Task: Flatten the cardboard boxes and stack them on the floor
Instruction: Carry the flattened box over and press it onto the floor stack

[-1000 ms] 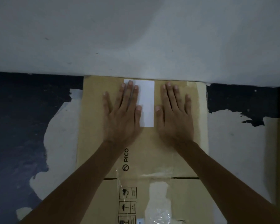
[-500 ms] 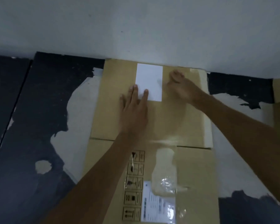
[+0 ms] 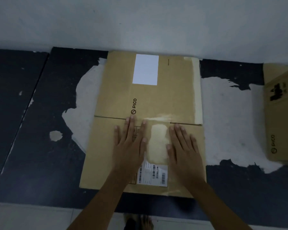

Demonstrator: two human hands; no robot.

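Cardboard, flattened, lies under both my palms: the flattened box (image 3: 145,122) runs lengthwise away from me to the wall, my left hand (image 3: 129,146) and right hand (image 3: 184,148) spread flat on its near half, gripping nothing, with the upright box (image 3: 281,113) nearer my right

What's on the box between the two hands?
In the head view, a patch of clear tape on the flattened box lies between the left hand and right hand.
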